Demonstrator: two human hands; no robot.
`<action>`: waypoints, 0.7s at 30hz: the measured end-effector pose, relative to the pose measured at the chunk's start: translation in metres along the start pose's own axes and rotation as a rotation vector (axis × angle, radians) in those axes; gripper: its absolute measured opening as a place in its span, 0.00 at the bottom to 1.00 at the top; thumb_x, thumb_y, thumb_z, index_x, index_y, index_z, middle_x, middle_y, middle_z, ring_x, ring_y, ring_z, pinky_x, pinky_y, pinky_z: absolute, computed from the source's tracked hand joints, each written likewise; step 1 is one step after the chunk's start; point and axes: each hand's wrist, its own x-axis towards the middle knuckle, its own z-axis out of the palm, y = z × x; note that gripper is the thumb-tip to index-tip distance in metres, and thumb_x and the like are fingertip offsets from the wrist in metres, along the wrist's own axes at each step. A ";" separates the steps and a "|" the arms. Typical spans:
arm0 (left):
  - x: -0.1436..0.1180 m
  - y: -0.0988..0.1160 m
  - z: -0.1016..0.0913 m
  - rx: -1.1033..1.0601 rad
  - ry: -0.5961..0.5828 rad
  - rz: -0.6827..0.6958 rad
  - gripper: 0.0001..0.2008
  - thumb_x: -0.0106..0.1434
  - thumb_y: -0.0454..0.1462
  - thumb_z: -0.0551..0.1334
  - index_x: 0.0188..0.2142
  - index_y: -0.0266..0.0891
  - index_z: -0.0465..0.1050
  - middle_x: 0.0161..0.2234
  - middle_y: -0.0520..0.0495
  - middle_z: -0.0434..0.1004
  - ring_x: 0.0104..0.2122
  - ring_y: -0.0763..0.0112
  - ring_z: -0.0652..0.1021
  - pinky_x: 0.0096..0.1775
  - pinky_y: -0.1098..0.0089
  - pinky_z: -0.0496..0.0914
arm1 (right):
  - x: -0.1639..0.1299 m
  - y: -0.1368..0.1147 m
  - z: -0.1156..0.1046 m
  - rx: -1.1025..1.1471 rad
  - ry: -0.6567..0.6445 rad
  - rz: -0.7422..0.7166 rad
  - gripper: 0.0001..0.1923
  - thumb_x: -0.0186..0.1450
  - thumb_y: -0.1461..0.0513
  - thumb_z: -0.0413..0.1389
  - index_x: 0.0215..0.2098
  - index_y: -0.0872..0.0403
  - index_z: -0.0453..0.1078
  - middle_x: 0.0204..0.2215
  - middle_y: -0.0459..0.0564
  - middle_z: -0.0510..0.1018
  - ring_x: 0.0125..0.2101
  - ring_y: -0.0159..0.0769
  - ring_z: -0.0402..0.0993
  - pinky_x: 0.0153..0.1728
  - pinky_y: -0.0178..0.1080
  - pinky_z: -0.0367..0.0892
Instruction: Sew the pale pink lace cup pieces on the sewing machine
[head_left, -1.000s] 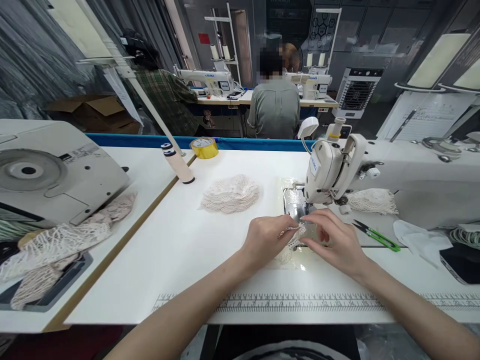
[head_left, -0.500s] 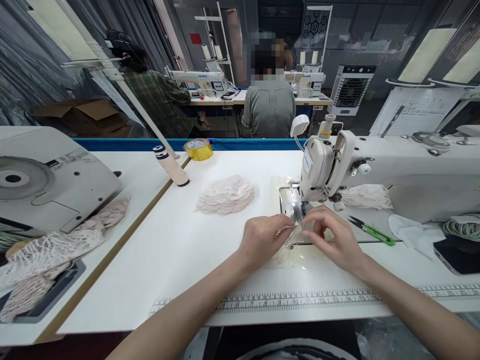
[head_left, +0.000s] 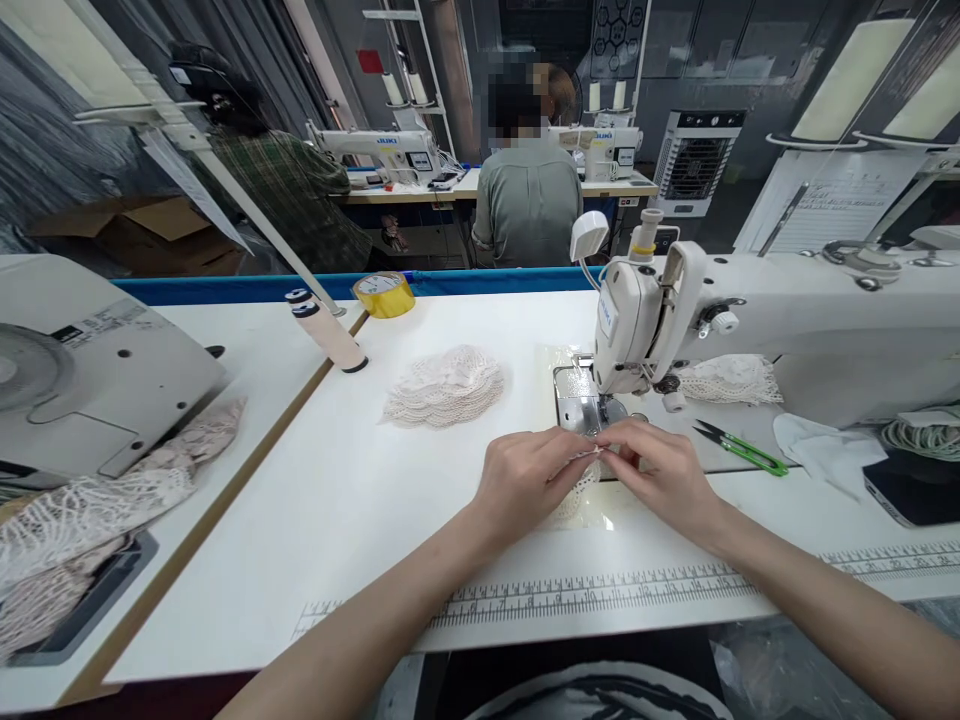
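Lace (head_left: 579, 496) apparently pinched, curled left hand (head_left: 521, 475) meeting right hand (head_left: 670, 480).

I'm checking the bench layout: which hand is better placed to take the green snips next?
Probably the right hand: the green snips lie on its side, while the left hand is farther off, pinching lace. The right is at the lace too, so it may need freeing first.

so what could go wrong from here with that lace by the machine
The left hand and right hand hold the lace piece close to the working end of the sewing machine, so fingertips might get caught if it runs. The lace's open holes could snag or pull out of line. The green-handled snips lie near the right hand, which might brush their blades.
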 end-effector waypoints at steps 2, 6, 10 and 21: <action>0.000 0.001 -0.001 -0.003 0.004 0.000 0.02 0.63 0.32 0.60 0.35 0.38 0.72 0.29 0.53 0.80 0.22 0.80 0.74 0.24 0.79 0.64 | 0.001 -0.001 -0.001 0.024 0.026 0.015 0.06 0.66 0.66 0.53 0.41 0.52 0.68 0.27 0.43 0.74 0.21 0.26 0.66 0.22 0.31 0.63; 0.000 0.001 0.000 -0.008 0.018 -0.001 0.02 0.63 0.31 0.60 0.34 0.38 0.71 0.26 0.54 0.78 0.21 0.81 0.73 0.23 0.79 0.63 | 0.001 -0.002 -0.002 0.026 0.052 0.017 0.04 0.65 0.66 0.54 0.38 0.52 0.67 0.25 0.42 0.72 0.20 0.25 0.64 0.22 0.32 0.62; -0.001 0.001 0.000 0.011 0.019 -0.010 0.03 0.64 0.33 0.60 0.33 0.38 0.71 0.24 0.55 0.77 0.20 0.81 0.72 0.23 0.78 0.63 | 0.000 0.000 -0.001 0.006 0.038 0.021 0.03 0.66 0.65 0.53 0.38 0.52 0.67 0.26 0.43 0.73 0.20 0.25 0.65 0.22 0.32 0.62; 0.000 0.002 0.001 0.011 0.034 0.022 0.03 0.64 0.33 0.60 0.33 0.39 0.70 0.25 0.56 0.77 0.19 0.82 0.71 0.23 0.78 0.62 | 0.000 0.001 -0.001 0.005 0.003 0.000 0.05 0.67 0.65 0.52 0.39 0.53 0.69 0.29 0.45 0.75 0.21 0.25 0.67 0.21 0.31 0.63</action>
